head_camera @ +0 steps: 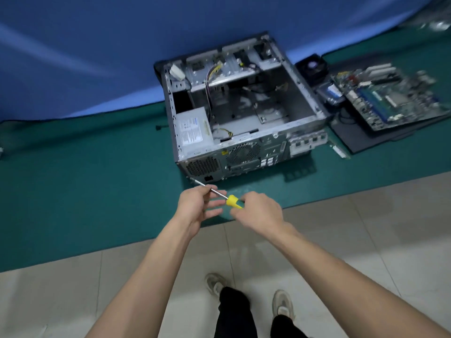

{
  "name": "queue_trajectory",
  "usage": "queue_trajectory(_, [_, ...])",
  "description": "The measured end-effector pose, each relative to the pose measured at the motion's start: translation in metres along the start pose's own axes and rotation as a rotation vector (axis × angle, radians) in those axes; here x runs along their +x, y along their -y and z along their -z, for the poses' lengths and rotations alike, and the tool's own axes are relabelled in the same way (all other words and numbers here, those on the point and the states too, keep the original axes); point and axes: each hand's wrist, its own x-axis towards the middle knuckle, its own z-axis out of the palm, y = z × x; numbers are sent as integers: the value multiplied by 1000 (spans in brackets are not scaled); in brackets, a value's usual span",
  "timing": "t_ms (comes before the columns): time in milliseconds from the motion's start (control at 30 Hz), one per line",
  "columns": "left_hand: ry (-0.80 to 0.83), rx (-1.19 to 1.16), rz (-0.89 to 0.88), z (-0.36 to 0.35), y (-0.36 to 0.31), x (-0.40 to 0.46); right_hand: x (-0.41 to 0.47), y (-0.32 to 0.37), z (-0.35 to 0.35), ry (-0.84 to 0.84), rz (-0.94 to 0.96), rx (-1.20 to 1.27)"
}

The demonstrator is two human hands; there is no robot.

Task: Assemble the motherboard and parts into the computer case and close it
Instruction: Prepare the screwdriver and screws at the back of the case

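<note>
R hand (258,211) grips yellow driver (231,201) handle, L hand (197,206) pinches shaft. Case (239,113) open at 12, board (388,96) outside at 2. Risk: the tip may scratch the board if the driver slips.

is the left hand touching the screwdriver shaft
Touching. The head view shows the left hand pinching the metal shaft of the screwdriver between thumb and fingertip.
</note>
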Motion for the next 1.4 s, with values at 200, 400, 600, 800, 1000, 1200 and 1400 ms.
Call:
queue_trajectory(200, [-18, 56, -236, -45, -46, -56, -27, 2, 88, -244, 184, -239])
queue_trajectory(400, [45, 82, -460, -103, -108, -90, -31, -10, 161, -359, 167, -74])
queue_trajectory(600, [47, 228, -542, -143, -141, -62, 1, -23, 209, -529, 236, 37])
queue_trajectory(800, [-9, 451, -646, -189, -163, 25, 56, -50, 243, -561, 116, 291])
queue_trajectory(1000, [-1, 706, -700, -243, -176, 102, 111, -79, 268, -534, -57, 395])
queue_trajectory(1200, [-60, 934, -767, -266, -162, 144, 155, -105, 266, -491, -161, 446])
queue_trajectory(1400, [-129, 967, -877, -276, -154, 157, 194, -123, 251, -389, -272, 461])
